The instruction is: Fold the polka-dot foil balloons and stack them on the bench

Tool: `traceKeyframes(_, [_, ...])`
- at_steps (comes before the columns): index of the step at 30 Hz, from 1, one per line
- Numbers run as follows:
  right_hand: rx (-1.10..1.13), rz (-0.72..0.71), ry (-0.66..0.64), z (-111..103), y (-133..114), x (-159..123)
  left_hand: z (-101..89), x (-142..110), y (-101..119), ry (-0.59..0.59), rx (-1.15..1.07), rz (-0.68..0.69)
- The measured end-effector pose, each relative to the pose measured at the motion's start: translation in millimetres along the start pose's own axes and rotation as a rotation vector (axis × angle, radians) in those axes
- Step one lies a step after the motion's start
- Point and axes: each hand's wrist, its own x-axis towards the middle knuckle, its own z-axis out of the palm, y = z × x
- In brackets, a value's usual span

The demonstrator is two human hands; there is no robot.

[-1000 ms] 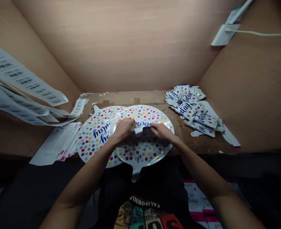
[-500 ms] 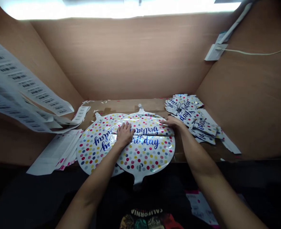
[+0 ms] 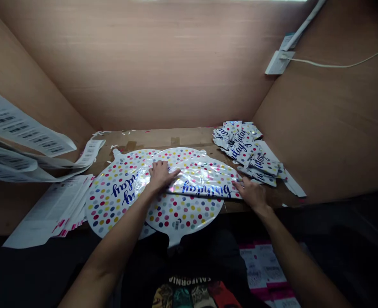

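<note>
A folded foil balloon (image 3: 205, 173), white with coloured dots and blue "birthday" lettering, lies across other flat foil balloons (image 3: 176, 214) on the work surface. On its left part rests my left hand (image 3: 160, 174), fingers spread, pressing down on the foil. My right hand (image 3: 251, 192) has the right end of the folded balloon between thumb and fingers, near the surface's front edge. Another flat dotted balloon (image 3: 107, 201) peeks out at the left, its tail pointing to the back. My left forearm covers part of it.
Folded dotted balloons (image 3: 246, 149) form a pile at the back right. Strips of barcode labels (image 3: 31, 132) hang at the left above a stack of white and pink packaging sheets (image 3: 63, 209). Wooden panels (image 3: 163, 72) enclose the surface. Pink-and-white packs (image 3: 266, 269) sit below right.
My right hand has come toward me with the folded balloon's right end, and its folded edge now lies nearer the front. My left hand stays on the foil. The view has tilted down.
</note>
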Motion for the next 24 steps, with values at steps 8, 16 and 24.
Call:
traceKeyframes(8, [0.1,-0.046,0.085,-0.7,-3.7,-15.1,-20.0,12.0,58.2,-0.525,-0.159,0.117])
traceKeyframes(16, [0.404,-0.577,0.236,-112.5,-30.0,56.0,-93.3,-52.6,33.7,0.1,-0.128,0.82])
traceKeyframes(24, [0.488,-1.14,0.303,-36.1,-63.0,-40.1,-44.6,-149.0,-61.1,0.208,0.004,0.969])
